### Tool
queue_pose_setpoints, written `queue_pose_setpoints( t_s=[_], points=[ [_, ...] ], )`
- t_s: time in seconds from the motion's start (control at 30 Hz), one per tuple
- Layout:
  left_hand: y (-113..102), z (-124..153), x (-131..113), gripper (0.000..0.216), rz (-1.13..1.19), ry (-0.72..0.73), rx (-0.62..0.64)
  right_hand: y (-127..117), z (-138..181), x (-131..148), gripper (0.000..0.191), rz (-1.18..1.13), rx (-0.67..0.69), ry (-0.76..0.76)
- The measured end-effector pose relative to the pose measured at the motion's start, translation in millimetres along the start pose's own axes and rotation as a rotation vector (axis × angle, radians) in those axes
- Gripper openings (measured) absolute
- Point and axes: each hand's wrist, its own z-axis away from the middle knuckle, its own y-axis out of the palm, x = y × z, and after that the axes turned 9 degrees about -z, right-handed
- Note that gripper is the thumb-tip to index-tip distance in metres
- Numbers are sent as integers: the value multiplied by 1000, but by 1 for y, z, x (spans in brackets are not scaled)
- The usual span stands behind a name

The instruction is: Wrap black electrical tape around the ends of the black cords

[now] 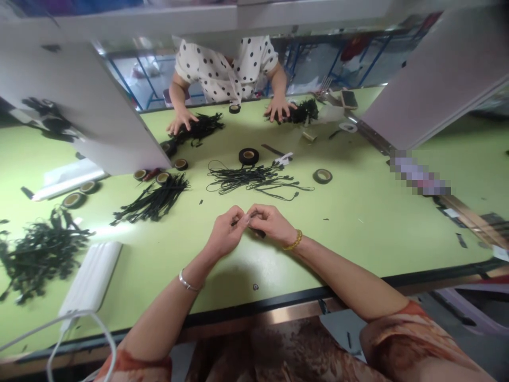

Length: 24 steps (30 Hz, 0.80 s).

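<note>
Head view: your left hand (226, 233) and right hand (276, 225) meet just above the surface (358, 244), both pinching a small black piece (260, 232), partly hidden. Just beyond your hands: black cords (246, 178), tape roll (248, 162) behind them. Left of your left hand: black bundle (155, 199), farther left a white box (93, 276). Beyond your right hand, rightward: second roll (323, 181).

Left hand (226, 232) and right hand (277, 226) meet above the table (350, 239). Beyond them lies a cord bundle (250, 178), with a tape roll (242, 157) behind it; a second roll (317, 178) lies beyond to the right. Left of the hands is another bundle (155, 200), then a power strip (91, 278), and farthest left a pile (42, 252). Opposite, a co-worker's hands (280, 109) rest on two heaps (209, 126).
</note>
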Motion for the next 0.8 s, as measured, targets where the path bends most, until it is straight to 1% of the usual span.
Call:
queue_pose_setpoints(
  t_s=[0.1,0.23,0.33,0.4,0.5,0.6,0.67,0.8],
  points=[
    [-2,-3,3,31,1,-17,32,0,-1,-1,16,-27,29,33],
    [4,-3,6,32,-44,-54,-16,0,-4,-4,22,-95,43,63],
    [8,-1,6,31,-78,-62,-50,0,-5,-6,21,-77,38,52],
    [10,0,6,30,-138,-58,-71,0,-6,-8,19,-34,29,42],
    [11,-1,8,31,-312,-46,-88,2,-7,-11,19,64,13,21],
    [11,-2,10,30,-520,-16,-61,2,-9,-13,18,195,-19,-24],
    [11,-2,10,29,-618,11,-41,1,-9,-14,17,286,-45,-57],
    [12,-3,11,31,-683,77,-35,0,-10,-15,14,392,-60,-71]
  ],
)
